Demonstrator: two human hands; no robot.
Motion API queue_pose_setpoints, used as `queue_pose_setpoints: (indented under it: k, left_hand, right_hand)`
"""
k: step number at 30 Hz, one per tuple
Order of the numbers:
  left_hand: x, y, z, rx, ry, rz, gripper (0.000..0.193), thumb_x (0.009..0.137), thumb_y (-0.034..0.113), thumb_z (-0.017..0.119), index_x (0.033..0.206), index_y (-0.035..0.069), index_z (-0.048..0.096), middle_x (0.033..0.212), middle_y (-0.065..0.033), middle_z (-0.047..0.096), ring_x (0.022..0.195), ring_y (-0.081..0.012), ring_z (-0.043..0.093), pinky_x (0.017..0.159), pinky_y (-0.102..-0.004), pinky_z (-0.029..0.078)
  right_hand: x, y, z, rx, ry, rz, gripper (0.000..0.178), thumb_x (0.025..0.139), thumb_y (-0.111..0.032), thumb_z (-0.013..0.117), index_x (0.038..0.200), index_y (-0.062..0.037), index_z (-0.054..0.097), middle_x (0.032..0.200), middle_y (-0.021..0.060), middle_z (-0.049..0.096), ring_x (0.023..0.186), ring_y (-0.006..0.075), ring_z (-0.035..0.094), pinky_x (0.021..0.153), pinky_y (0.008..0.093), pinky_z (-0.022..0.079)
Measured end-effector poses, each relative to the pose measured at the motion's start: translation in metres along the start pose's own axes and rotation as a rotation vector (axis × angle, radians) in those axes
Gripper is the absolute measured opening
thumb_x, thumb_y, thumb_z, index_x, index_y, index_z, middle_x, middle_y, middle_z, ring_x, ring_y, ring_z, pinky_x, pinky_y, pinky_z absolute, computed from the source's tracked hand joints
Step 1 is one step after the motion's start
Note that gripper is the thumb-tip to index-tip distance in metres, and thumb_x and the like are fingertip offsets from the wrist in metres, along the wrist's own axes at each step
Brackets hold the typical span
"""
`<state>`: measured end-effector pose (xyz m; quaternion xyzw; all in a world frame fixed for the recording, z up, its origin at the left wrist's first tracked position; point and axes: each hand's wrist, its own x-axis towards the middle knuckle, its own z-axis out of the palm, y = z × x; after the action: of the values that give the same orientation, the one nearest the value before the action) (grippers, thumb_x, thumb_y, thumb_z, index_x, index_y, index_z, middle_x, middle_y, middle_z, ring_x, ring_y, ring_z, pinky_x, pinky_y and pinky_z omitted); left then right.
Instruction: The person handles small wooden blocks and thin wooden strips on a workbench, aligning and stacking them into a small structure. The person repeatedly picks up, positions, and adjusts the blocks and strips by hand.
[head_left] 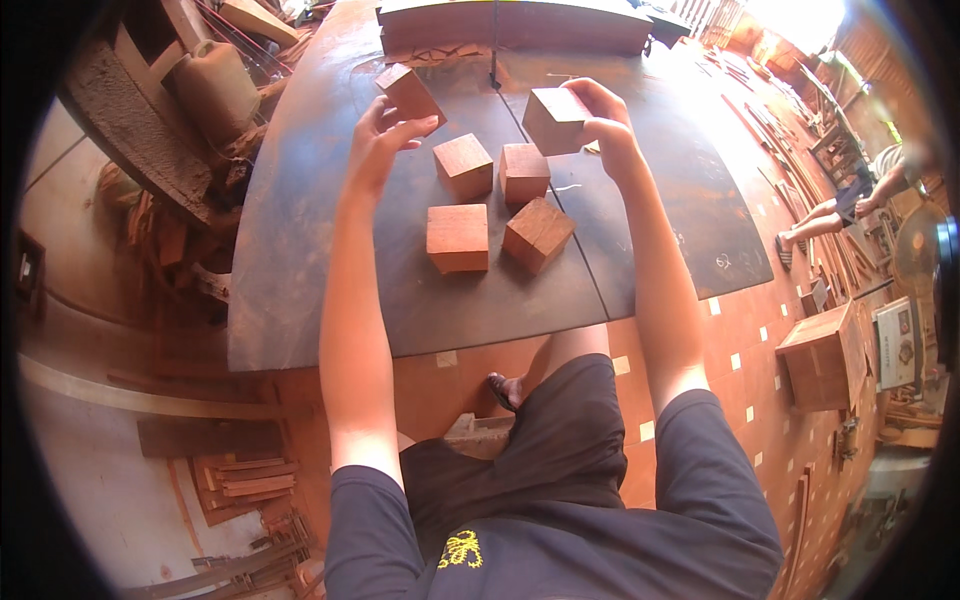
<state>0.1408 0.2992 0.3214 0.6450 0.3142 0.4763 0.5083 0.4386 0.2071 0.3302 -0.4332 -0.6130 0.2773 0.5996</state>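
My left hand [385, 140] is closed on a reddish wooden block [411, 95], holding it tilted over the left part of the dark table [310, 260]. Across from it, my right hand [608, 125] grips another wooden block [556, 120], thumb and fingers on its right side. Between and nearer than my hands, several more cube-like blocks rest on the tabletop: one [463, 167] at the back left, one [525, 172] beside it, one [457, 238] at the front left and a darker one [539, 235] at the front right.
A long wooden piece [440, 32] lies across the table's far end. A thin slot runs down the tabletop. On the left stand a plastic jug [215, 90] and stacked offcuts [255, 478]. To the right are a wooden box [825, 355] and another person [870, 195] sitting.
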Motion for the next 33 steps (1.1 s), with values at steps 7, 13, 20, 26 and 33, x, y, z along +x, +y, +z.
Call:
queue_pose_setpoints:
  k: [7,13,20,26,33]
  left_hand:
    - [-0.005,0.002,-0.006,-0.155,-0.287,0.104,0.068,0.057,0.013,0.066,0.122,-0.002,0.057,0.112,-0.0201,0.069,0.111,-0.0301,0.064,0.101,-0.0385,0.047]
    - [-0.008,0.005,-0.003,-0.314,-0.127,0.190,0.064,0.055,0.013,0.065,0.118,0.000,0.061,0.108,-0.0186,0.071,0.106,-0.0285,0.065,0.099,-0.0375,0.047]
    - [0.002,-0.004,-0.016,-0.449,0.118,0.262,0.069,0.067,0.013,0.062,0.133,-0.003,0.052,0.129,-0.0234,0.061,0.118,-0.0337,0.060,0.101,-0.0398,0.047]
    - [0.015,-0.017,-0.018,-0.405,0.356,0.243,0.050,0.069,0.005,0.067,0.118,0.000,0.058,0.112,-0.0143,0.066,0.109,-0.0253,0.060,0.104,-0.0356,0.041]
    - [0.011,-0.018,-0.017,-0.259,0.415,0.245,0.042,0.074,0.005,0.064,0.115,0.001,0.058,0.113,-0.0129,0.066,0.107,-0.0226,0.058,0.101,-0.0357,0.040]
  right_hand:
    - [-0.004,0.008,-0.035,-0.210,-0.009,0.140,0.050,0.060,-0.019,0.061,0.106,0.0000,0.064,0.094,0.0111,0.065,0.087,0.0208,0.061,0.079,0.0285,0.047]
    - [-0.008,0.014,-0.023,-0.366,-0.133,0.335,0.053,0.061,-0.017,0.062,0.112,-0.0021,0.061,0.094,0.0104,0.064,0.089,0.0195,0.060,0.083,0.0315,0.047]
    - [-0.012,-0.010,-0.010,-0.459,-0.168,0.440,0.053,0.061,-0.016,0.064,0.113,-0.0059,0.058,0.110,0.0085,0.061,0.106,0.0195,0.055,0.091,0.0306,0.043]
    - [-0.009,-0.009,-0.019,-0.442,-0.158,-0.027,0.050,0.070,-0.023,0.069,0.117,-0.0068,0.059,0.109,0.0097,0.062,0.104,0.0229,0.057,0.093,0.0336,0.044]
    - [-0.043,-0.069,0.091,-0.712,-0.605,-0.519,0.054,0.079,-0.042,0.076,0.118,-0.0068,0.061,0.110,0.0113,0.064,0.106,0.0300,0.058,0.097,0.0411,0.041]
